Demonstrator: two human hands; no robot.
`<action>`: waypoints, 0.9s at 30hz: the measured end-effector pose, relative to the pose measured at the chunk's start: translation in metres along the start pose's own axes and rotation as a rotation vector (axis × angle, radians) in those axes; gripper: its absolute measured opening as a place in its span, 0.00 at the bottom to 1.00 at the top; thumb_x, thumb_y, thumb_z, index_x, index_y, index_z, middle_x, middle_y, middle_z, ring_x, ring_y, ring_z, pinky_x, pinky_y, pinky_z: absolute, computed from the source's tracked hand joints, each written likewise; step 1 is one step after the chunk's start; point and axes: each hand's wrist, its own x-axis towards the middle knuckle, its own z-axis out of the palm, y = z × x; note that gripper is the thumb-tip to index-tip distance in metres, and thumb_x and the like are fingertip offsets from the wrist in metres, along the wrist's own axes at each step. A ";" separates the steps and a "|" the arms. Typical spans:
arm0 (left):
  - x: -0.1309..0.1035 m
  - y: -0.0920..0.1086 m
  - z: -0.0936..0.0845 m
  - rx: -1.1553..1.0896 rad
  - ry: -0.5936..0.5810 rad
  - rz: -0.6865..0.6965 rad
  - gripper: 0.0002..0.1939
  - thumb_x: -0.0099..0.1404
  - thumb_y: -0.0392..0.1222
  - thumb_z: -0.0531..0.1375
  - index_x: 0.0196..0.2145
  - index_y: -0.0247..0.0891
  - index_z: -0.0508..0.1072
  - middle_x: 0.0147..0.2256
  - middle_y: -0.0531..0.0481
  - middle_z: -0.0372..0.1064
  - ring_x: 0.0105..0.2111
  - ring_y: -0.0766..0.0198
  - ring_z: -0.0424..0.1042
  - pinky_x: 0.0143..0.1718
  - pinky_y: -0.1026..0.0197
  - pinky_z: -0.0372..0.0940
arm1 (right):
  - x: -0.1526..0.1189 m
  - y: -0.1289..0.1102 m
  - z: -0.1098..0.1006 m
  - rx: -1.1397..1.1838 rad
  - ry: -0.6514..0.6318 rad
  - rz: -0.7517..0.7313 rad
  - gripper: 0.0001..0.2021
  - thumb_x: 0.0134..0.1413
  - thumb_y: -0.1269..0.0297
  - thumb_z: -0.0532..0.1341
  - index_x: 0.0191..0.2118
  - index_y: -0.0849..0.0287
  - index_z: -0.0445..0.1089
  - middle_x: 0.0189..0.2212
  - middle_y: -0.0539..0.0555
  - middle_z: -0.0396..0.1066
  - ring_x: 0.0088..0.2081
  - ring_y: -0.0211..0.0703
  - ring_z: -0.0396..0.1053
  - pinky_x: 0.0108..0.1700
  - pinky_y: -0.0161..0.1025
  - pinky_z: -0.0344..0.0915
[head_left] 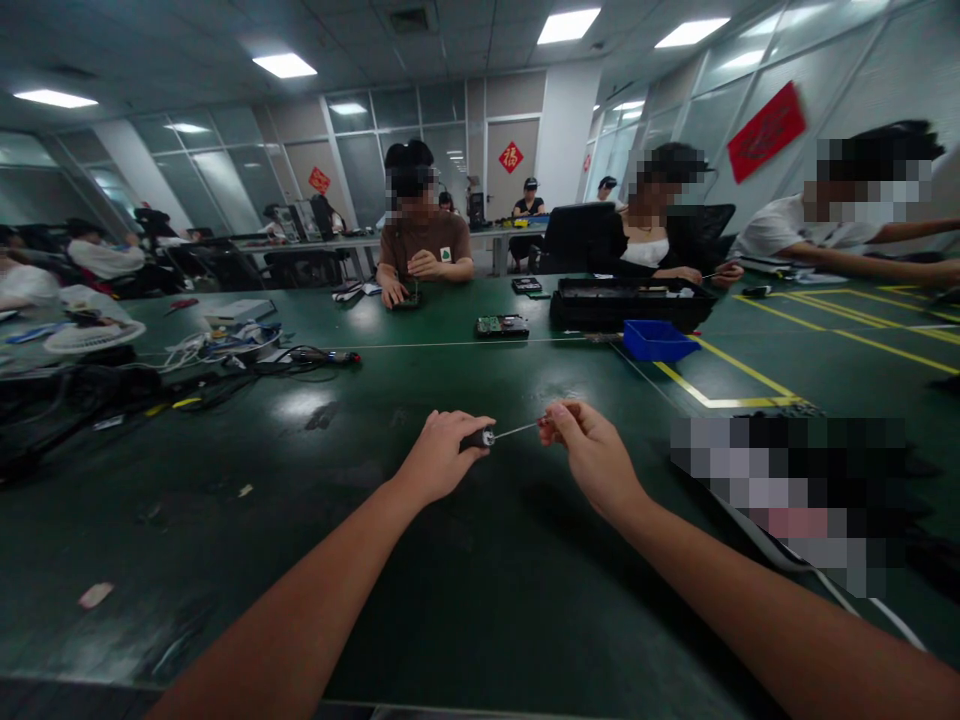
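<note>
Above the green tabletop [450, 620], my left hand [435, 455] is closed, thumb and fingers around a short dark cylinder [477, 438] with a silvery end face. A thin metal rod [517, 430] runs from that end face to my right hand [589, 445]. The right thumb and fingertips pinch the rod's other end, where a small reddish part shows. Whether the rod enters the cylinder or only touches its face, I cannot tell. My fingers hide part of both things.
Ahead lie a drive with a green circuit board [502, 325], a black tray [630, 300] and a blue bin [660, 341]. Cables [315, 357] and a white round grille [94, 337] are on the left. Yellow tape [750, 402] marks the right; a blurred-out object [780, 490] is nearer. People sit opposite.
</note>
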 end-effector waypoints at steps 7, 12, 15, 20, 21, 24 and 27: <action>0.001 0.002 0.002 0.042 -0.043 -0.003 0.19 0.66 0.39 0.61 0.55 0.49 0.71 0.49 0.48 0.71 0.53 0.54 0.65 0.62 0.38 0.51 | -0.007 -0.013 0.000 -0.232 -0.052 -0.076 0.12 0.65 0.54 0.54 0.37 0.56 0.68 0.29 0.52 0.72 0.32 0.43 0.71 0.38 0.42 0.66; 0.001 -0.002 0.003 0.073 -0.047 -0.029 0.19 0.66 0.39 0.61 0.55 0.50 0.71 0.50 0.48 0.70 0.53 0.52 0.65 0.63 0.35 0.48 | -0.008 -0.012 -0.001 -0.367 -0.056 -0.118 0.11 0.66 0.55 0.53 0.38 0.55 0.67 0.30 0.52 0.73 0.33 0.45 0.72 0.37 0.42 0.64; 0.001 -0.004 0.003 0.028 -0.021 -0.050 0.19 0.66 0.39 0.61 0.54 0.48 0.71 0.49 0.47 0.70 0.52 0.52 0.67 0.59 0.41 0.57 | -0.008 -0.011 -0.002 -0.406 -0.030 -0.126 0.11 0.66 0.56 0.53 0.39 0.55 0.67 0.31 0.53 0.73 0.34 0.46 0.72 0.38 0.43 0.64; 0.002 -0.003 0.003 -0.123 0.101 -0.150 0.15 0.66 0.38 0.61 0.51 0.44 0.70 0.50 0.47 0.69 0.50 0.55 0.68 0.54 0.50 0.64 | -0.008 -0.009 -0.003 -0.379 -0.003 -0.128 0.11 0.66 0.55 0.53 0.40 0.55 0.67 0.32 0.53 0.73 0.35 0.46 0.72 0.38 0.43 0.65; 0.002 -0.002 0.002 -0.142 0.118 -0.168 0.14 0.66 0.38 0.60 0.50 0.43 0.69 0.49 0.47 0.69 0.50 0.55 0.68 0.54 0.50 0.64 | -0.008 -0.009 -0.003 -0.370 0.002 -0.134 0.11 0.66 0.55 0.53 0.40 0.55 0.67 0.32 0.53 0.73 0.35 0.46 0.72 0.38 0.43 0.65; 0.002 0.003 0.001 -0.184 0.136 -0.203 0.16 0.68 0.37 0.57 0.53 0.41 0.65 0.50 0.45 0.68 0.52 0.56 0.68 0.56 0.50 0.63 | -0.008 -0.010 -0.003 -0.349 0.013 -0.138 0.11 0.67 0.54 0.53 0.40 0.55 0.67 0.32 0.53 0.73 0.36 0.46 0.72 0.39 0.43 0.65; 0.001 0.007 0.000 -0.175 0.113 -0.208 0.19 0.68 0.37 0.56 0.56 0.41 0.63 0.53 0.44 0.66 0.53 0.56 0.67 0.57 0.51 0.63 | -0.007 -0.011 -0.003 -0.330 0.033 -0.131 0.12 0.67 0.54 0.53 0.41 0.55 0.67 0.33 0.54 0.73 0.36 0.47 0.73 0.40 0.44 0.65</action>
